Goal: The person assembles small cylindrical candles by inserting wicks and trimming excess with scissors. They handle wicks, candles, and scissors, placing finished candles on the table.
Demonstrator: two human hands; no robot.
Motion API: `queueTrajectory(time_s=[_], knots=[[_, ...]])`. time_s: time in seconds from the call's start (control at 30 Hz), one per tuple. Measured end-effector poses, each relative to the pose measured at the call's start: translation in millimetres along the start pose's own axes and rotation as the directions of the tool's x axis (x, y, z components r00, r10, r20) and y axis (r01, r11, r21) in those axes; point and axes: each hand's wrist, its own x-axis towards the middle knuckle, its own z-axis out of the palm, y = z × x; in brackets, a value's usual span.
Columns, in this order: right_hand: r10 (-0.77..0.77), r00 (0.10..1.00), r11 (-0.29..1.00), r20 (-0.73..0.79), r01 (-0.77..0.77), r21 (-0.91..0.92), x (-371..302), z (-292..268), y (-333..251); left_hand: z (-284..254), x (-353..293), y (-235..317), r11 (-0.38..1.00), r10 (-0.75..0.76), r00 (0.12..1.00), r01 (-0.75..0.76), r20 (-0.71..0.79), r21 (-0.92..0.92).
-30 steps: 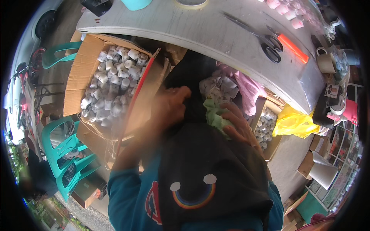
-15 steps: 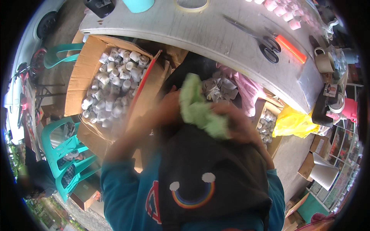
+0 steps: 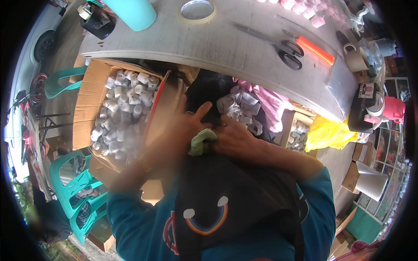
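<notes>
A crumpled light green cloth [image 3: 203, 142] is bunched between my two hands, just above the black apron on my lap. My right hand [image 3: 234, 135] is closed on the cloth, thumb pointing up and away from me. My left hand [image 3: 186, 126] presses against the cloth's other side, with one finger stretched out and the rest curled and partly blurred. Whether something small is inside the cloth is hidden. Just beyond my hands lies a pile of crumpled greyish-white cloths [image 3: 240, 104] on black fabric. Left of my hands, an open cardboard box [image 3: 87, 104] holds many small white cup-shaped pieces [image 3: 124, 102].
The grey table [image 3: 170, 43] ahead carries scissors [image 3: 289, 54], an orange-handled cutter [image 3: 315, 50], a tape roll [image 3: 197, 11] and a turquoise cup [image 3: 133, 13]. Pink cloth [image 3: 272, 104] hangs by its edge. A yellow bag [image 3: 328, 135] lies right, a green chair [image 3: 69, 182] stands left.
The green cloth, spread out and raised before, is now bunched small and lower, nearer my lap. My hands have come closer together around it. The view has shifted slightly.
</notes>
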Motion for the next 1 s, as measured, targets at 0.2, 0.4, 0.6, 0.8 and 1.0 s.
queueTrajectory(time_s=[0.2,0.4,0.6,0.8,1.0], knots=[[0.072,0.793,0.966,-0.605,0.097,0.241,-15,3,1,15,-7,-15,0.952,-0.038,0.998,0.052,0.051,-0.302],[0.340,0.751,0.920,-0.566,-0.140,0.367,9,4,7,30,-5,-21,0.905,-0.064,0.998,0.060,0.006,-0.422],[0.292,0.674,0.894,-0.679,-0.445,-0.057,54,36,8,14,-10,-7,0.926,-0.085,0.994,0.052,-0.072,-0.375],[0.590,0.766,0.737,-0.254,-0.383,0.557,29,15,3,4,-9,2,0.996,-0.075,0.991,0.067,-0.115,-0.065],[0.404,0.913,0.567,0.055,-0.298,0.768,-45,2,5,11,-15,-1,0.962,-0.158,0.985,0.140,-0.062,-0.235]])
